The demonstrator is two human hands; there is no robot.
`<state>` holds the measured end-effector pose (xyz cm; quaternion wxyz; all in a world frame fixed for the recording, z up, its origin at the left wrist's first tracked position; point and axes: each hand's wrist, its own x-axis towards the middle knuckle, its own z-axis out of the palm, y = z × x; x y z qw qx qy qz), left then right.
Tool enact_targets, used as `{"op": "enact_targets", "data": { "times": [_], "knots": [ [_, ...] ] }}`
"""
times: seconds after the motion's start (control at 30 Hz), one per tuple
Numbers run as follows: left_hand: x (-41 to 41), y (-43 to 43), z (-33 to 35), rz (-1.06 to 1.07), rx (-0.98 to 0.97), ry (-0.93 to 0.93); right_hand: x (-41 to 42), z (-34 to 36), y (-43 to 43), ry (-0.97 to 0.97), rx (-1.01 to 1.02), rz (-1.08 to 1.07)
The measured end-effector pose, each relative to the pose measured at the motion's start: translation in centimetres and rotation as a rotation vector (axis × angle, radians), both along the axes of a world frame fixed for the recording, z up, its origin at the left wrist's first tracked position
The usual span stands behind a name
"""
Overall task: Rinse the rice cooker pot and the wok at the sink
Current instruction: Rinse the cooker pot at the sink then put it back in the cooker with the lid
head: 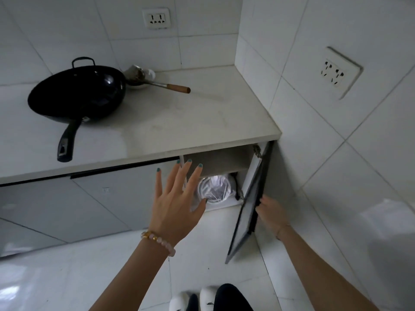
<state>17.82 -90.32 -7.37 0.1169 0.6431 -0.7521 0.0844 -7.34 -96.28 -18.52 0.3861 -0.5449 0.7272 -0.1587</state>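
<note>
A black wok (77, 93) with a long black handle sits tilted on the pale countertop (179, 122) at the left. Below the counter's right end a cupboard stands open, and a white round appliance wrapped in clear plastic (213, 189) sits inside on the lower shelf. My left hand (177, 198) is spread open in front of the cupboard opening, holding nothing. My right hand (269, 212) grips the edge of the open cupboard door (247, 212). No sink is in view.
A metal ladle with a wooden handle (166, 86) lies behind the wok beside a small bowl. Tiled walls with two sockets close off the back and right. Grey cabinet fronts (101, 198) run left under the counter. My feet show at the bottom.
</note>
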Motion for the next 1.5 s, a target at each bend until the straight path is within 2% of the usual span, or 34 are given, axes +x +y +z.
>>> {"op": "enact_targets", "data": {
  "times": [0.13,0.3,0.47,0.67,0.87,1.17,1.5],
  "knots": [
    [2.4,0.7,0.4,0.07,-0.002,-0.012,5.1,1.9,-0.5,-0.133,-0.045,0.15],
    [5.3,1.2,1.0,0.155,-0.023,0.008,10.0,5.0,-1.4,0.282,-0.418,0.433],
    [8.0,1.6,2.5,0.253,-0.065,0.007,14.0,9.0,-2.1,0.4,-0.607,0.544],
    [11.4,2.2,4.8,0.378,-0.139,0.012,18.4,14.1,-2.9,0.399,-0.868,0.586],
    [13.7,3.7,6.0,0.497,-0.206,0.013,22.1,17.3,-3.0,0.347,-1.042,0.631],
    [18.2,6.5,7.3,0.673,-0.288,0.023,26.8,19.2,-2.5,0.225,-1.151,0.682],
    [26.3,6.6,7.8,0.723,-0.275,0.03,35.9,20.3,-2.6,0.187,-1.193,0.721]
  ]
}}
